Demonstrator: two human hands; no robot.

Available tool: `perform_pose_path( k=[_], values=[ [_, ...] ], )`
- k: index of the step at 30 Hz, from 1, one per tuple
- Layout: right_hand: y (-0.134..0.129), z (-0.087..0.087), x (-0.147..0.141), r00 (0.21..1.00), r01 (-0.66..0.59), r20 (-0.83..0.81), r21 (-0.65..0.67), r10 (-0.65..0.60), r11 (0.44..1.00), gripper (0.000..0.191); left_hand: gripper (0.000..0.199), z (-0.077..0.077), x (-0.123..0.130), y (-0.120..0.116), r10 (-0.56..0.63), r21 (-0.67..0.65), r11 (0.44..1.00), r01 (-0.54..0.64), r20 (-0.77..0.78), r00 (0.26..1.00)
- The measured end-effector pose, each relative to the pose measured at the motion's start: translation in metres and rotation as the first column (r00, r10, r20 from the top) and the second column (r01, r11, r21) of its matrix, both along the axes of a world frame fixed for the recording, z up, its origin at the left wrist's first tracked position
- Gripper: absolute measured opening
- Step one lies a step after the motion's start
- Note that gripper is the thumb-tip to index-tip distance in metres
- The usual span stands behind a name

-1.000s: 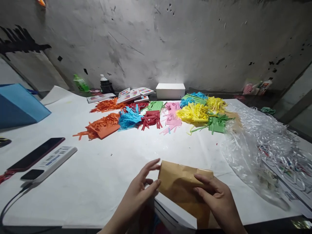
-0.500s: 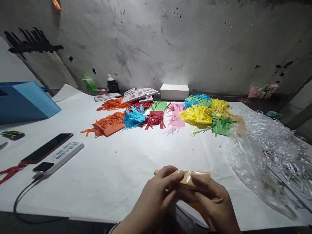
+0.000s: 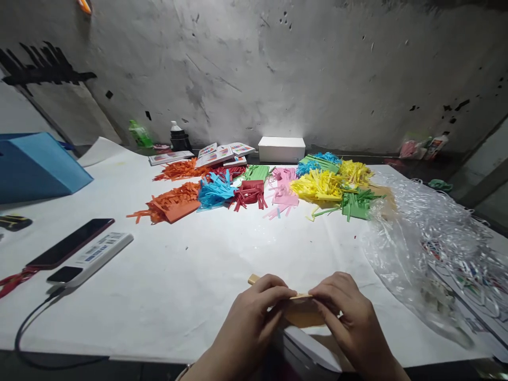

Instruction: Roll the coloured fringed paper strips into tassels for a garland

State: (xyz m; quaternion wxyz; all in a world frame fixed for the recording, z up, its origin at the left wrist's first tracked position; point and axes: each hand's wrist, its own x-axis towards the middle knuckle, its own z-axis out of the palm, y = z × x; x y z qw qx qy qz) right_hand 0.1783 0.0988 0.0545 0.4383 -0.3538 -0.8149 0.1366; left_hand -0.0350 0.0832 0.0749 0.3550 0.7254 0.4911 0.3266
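Note:
Near the table's front edge, my left hand (image 3: pixel 257 315) and my right hand (image 3: pixel 349 317) pinch a tan sheet (image 3: pixel 305 316) between them. Its top edge runs from one set of fingertips to the other, and its lower part hangs below. A rounded tan end (image 3: pixel 253 278) sticks out past my left fingers; whether it belongs to the same sheet I cannot tell. Under the hands is a smooth white object (image 3: pixel 311 349), partly hidden by them. Both thumbs are bent in beneath the fingers.
Fringed paper bundles in orange (image 3: pixel 174 203), blue (image 3: pixel 216 189) and yellow (image 3: pixel 317 185) lie across the back, before a white box (image 3: pixel 281 150). Clear plastic (image 3: pixel 400 264) covers the right side. A phone (image 3: pixel 71 243), a white power bank (image 3: pixel 93 259) and a blue box (image 3: pixel 39 166) are left.
The tan sheet has tipped, so its glossy face is replaced by a thin edge with the sheet hanging below. My right hand has turned and risen slightly. The view has shifted a little.

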Motion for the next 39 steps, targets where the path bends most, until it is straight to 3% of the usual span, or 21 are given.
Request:
perform_pose_path(
  k=[4,7,9,13,18,23,26,29,32,35,37,39],
  values=[
    [0.000,0.003,0.001,0.999,-0.023,-0.027,-0.181,0.018,0.983,0.013,0.028,0.000,-0.002,-0.002,-0.011,-0.017,1.000,0.011,-0.005,1.000],
    [0.000,0.008,0.003,0.997,-0.083,-0.026,-0.359,0.079,0.930,0.012,0.029,-0.001,-0.002,-0.002,-0.014,-0.013,1.000,0.013,-0.021,1.000],
    [0.002,0.011,0.004,0.995,-0.098,-0.006,-0.365,0.103,0.926,0.014,0.028,-0.002,-0.002,-0.002,-0.015,-0.019,1.000,0.015,-0.032,0.999],
    [0.005,0.012,0.003,0.996,-0.062,0.061,-0.072,0.066,0.995,0.020,0.027,-0.004,-0.001,0.000,-0.003,-0.023,1.000,0.002,-0.046,0.999],
    [0.008,0.009,0.000,0.997,-0.019,0.083,0.256,-0.002,0.967,0.024,0.026,-0.006,0.000,0.002,-0.002,-0.007,1.000,0.002,-0.033,0.999],
    [0.002,-0.006,0.005,0.972,-0.005,0.215,0.424,-0.096,0.906,0.027,0.024,-0.006,0.001,0.003,0.015,0.000,1.000,-0.015,-0.048,0.999],
    [-0.004,-0.015,0.010,0.972,-0.061,0.231,0.431,-0.044,0.900,0.036,0.024,-0.006,0.001,0.006,0.053,0.006,0.999,-0.053,-0.084,0.995],
    [-0.009,-0.019,0.012,1.000,-0.015,-0.013,0.332,0.020,0.943,0.039,0.025,-0.006,-0.001,0.008,0.080,0.016,0.997,-0.079,-0.100,0.992],
    [-0.010,-0.022,0.009,0.980,0.094,-0.177,0.017,-0.090,0.995,0.056,0.027,-0.008,-0.002,0.010,0.073,0.009,0.997,-0.073,-0.100,0.992],
    [-0.001,-0.027,0.006,0.948,0.086,-0.262,-0.328,-0.179,0.941,0.073,0.027,-0.012,-0.004,0.008,0.115,0.027,0.993,-0.114,-0.038,0.993],
    [0.013,-0.031,0.010,0.903,0.071,-0.346,-0.460,-0.253,0.885,0.073,0.041,-0.016,-0.007,0.005,0.140,0.038,0.989,-0.141,0.036,0.990],
    [0.030,-0.037,0.019,0.874,0.129,-0.341,-0.525,-0.347,0.841,0.076,0.040,-0.019,-0.015,0.002,0.066,0.029,0.997,-0.069,0.114,0.991]
  ],
)
